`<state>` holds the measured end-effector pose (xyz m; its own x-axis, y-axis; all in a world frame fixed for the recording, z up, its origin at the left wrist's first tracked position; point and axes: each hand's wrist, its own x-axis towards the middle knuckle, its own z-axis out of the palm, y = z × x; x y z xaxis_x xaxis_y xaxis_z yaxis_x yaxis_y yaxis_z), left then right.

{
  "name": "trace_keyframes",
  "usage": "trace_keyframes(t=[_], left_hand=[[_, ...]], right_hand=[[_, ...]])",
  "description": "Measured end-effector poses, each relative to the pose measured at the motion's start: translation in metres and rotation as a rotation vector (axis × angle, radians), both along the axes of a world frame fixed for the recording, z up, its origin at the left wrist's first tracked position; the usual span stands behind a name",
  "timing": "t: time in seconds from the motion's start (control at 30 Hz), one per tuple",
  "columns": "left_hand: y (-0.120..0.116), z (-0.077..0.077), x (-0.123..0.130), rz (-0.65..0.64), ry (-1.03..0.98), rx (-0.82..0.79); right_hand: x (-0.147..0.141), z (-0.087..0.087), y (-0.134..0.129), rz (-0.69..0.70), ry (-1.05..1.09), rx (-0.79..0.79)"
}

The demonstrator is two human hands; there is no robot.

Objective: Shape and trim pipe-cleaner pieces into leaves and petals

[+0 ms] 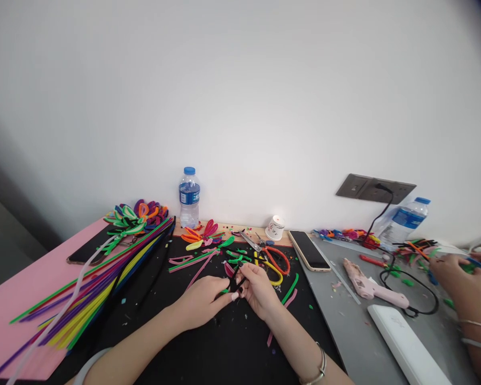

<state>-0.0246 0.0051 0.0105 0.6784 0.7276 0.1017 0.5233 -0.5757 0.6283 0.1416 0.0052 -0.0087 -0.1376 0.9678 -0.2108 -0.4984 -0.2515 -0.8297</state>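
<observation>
My left hand (206, 300) and my right hand (257, 289) meet over the black mat (240, 353). Between their closed fingertips is a black pipe cleaner (235, 277), partly hidden by the fingers. Just behind the hands lie green pipe cleaner pieces (236, 258). Scissors with orange and yellow handles (278, 260) rest just beyond my right hand. Pink and green strips (196, 262) lie beyond my left hand, near an orange and pink looped flower shape (202, 233). Another green strip (291, 289) lies to the right of my right hand.
Colourful pipe cleaners (112, 283) lie at left on a pink sheet (24, 326). A water bottle (189, 199), a paper cup (274, 228) and a phone (309, 251) stand or lie farther back. At right are a pink glue gun (372, 286), a white box (404, 342) and another person's hand (463, 278).
</observation>
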Motion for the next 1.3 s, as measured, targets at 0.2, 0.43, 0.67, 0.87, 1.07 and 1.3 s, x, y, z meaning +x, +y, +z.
trace_keyframes(t=[0.2, 0.43, 0.67, 0.87, 1.07, 1.3], left_hand=[[0.003, -0.004, 0.001, 0.052, -0.029, -0.040], [0.006, -0.001, 0.000, 0.112, -0.149, -0.123], [0.006, -0.008, 0.003, 0.090, -0.371, -0.382], [0.008, -0.022, 0.005, 0.032, -0.596, -0.883], [0.007, -0.015, 0.006, 0.073, -0.680, -1.062], [0.012, -0.012, 0.004, 0.077, -0.712, -1.114]], right_hand=[[0.000, 0.002, 0.000, -0.030, -0.026, -0.002], [0.002, 0.005, 0.000, -0.086, 0.012, -0.004], [0.002, 0.005, 0.001, -0.153, 0.017, 0.093], [0.001, 0.006, 0.000, -0.191, -0.125, 0.160], [0.002, 0.004, 0.001, -0.225, -0.260, 0.208], [0.000, 0.001, 0.001, -0.181, -0.180, 0.169]])
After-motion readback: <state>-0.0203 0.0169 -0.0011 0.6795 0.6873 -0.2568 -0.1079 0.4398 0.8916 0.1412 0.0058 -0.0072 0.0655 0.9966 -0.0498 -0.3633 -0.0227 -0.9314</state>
